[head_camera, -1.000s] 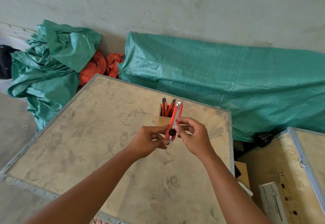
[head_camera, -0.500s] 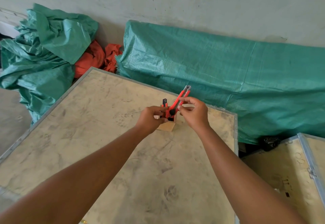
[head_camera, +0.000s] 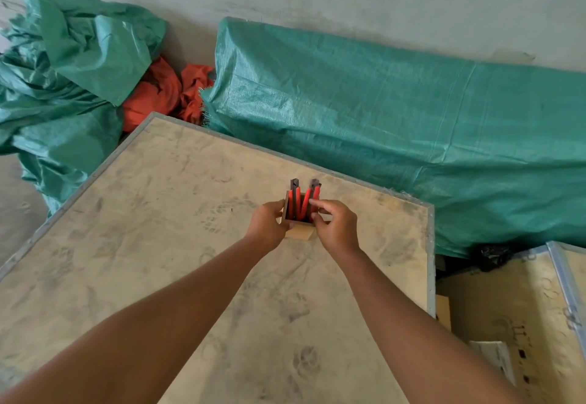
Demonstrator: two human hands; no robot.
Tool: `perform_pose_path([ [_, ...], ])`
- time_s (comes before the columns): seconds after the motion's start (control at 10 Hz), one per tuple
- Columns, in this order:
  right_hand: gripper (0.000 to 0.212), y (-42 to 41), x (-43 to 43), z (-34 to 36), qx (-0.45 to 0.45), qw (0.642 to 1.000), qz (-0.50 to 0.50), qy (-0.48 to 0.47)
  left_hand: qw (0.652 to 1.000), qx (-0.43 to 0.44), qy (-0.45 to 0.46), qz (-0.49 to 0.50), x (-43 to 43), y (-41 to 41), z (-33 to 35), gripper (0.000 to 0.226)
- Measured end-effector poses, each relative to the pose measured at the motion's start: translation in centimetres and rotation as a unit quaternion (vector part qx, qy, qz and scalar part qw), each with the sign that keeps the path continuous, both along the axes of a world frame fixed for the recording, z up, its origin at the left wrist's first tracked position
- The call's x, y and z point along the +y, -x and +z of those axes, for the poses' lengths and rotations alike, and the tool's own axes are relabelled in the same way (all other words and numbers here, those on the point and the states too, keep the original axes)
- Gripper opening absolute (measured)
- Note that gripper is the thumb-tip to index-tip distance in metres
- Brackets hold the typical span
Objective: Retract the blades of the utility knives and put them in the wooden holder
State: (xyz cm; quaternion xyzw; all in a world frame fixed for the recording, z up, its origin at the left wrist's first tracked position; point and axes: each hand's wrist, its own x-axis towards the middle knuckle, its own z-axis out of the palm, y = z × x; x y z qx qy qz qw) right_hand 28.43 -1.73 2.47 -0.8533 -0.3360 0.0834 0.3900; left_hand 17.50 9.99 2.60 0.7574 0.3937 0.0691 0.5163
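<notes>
A small wooden holder (head_camera: 300, 231) stands on the far right part of a plywood crate top (head_camera: 177, 245). Several red-and-black utility knives (head_camera: 295, 202) stand upright in it, no blade showing. My left hand (head_camera: 267, 225) grips the holder's left side. My right hand (head_camera: 336, 226) is at the holder's right side, thumb and forefinger pinched on the rightmost utility knife (head_camera: 314, 198), which sits down in the holder with its black end sticking up. My hands hide the holder's side walls.
The crate top has a metal edge (head_camera: 430, 257) close to the right of the holder. Green tarps (head_camera: 396, 124) and orange cloth (head_camera: 158, 94) lie behind against the wall. A second crate (head_camera: 520, 308) and a white box (head_camera: 494, 359) sit lower right.
Both hands moved forward to the holder. The knife held up in my right hand went down into the holder beside the others. My left hand shifted from the knife to the holder's side.
</notes>
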Motion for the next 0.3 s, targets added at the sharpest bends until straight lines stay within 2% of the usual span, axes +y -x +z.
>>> perform_pose_path([
  [0.2,0.037,-0.2,0.3,-0.3,0.023,1.000,-0.005,-0.012,1.000,-0.013,0.001,0.004,0.3,0.2,-0.5,0.058],
  [0.3,0.035,-0.1,0.2,1.4,0.041,0.997,-0.033,-0.048,0.999,-0.036,-0.009,-0.015,0.4,0.0,1.5,0.060],
])
